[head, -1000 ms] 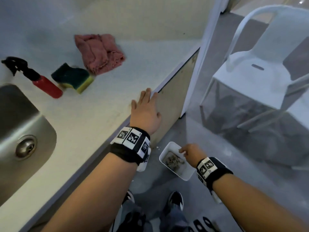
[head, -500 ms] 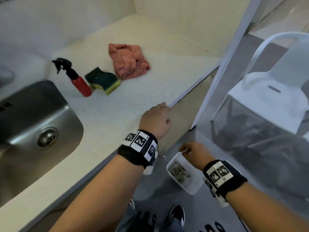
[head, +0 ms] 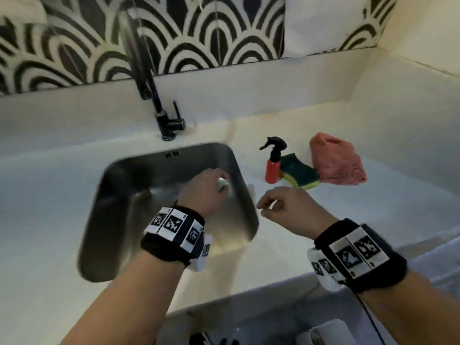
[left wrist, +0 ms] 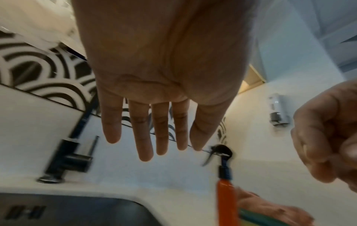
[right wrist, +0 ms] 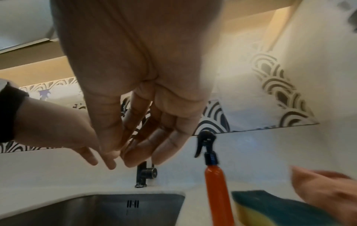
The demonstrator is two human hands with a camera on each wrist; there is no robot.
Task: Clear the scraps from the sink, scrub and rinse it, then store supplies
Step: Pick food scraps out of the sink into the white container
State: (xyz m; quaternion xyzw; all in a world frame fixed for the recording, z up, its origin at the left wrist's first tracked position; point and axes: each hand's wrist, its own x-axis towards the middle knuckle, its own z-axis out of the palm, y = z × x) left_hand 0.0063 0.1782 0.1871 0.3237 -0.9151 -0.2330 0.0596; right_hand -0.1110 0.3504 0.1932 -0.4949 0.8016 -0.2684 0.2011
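Note:
The steel sink [head: 124, 207] sits in the white counter, and no scraps show on the part of its floor that I can see. My left hand [head: 216, 183] hovers over the sink's right half, its fingers [left wrist: 144, 137] straight and holding nothing. My right hand [head: 271, 205] hangs above the counter just right of the sink rim, its fingers [right wrist: 135, 152] loosely curled around nothing. A red spray bottle [head: 272, 168], a green and yellow sponge [head: 298, 174] and a pink cloth [head: 336, 163] stand on the counter beyond my right hand.
A black faucet [head: 154, 95] rises behind the sink against the patterned tiles. A white bin [head: 328, 332] shows on the floor below the counter edge. A soap dispenser [left wrist: 278, 113] hangs on the right wall.
My view has swung from the floor bin up to the sink. My left hand left the counter edge and now hovers over the sink. My right hand rose from the bin to above the counter.

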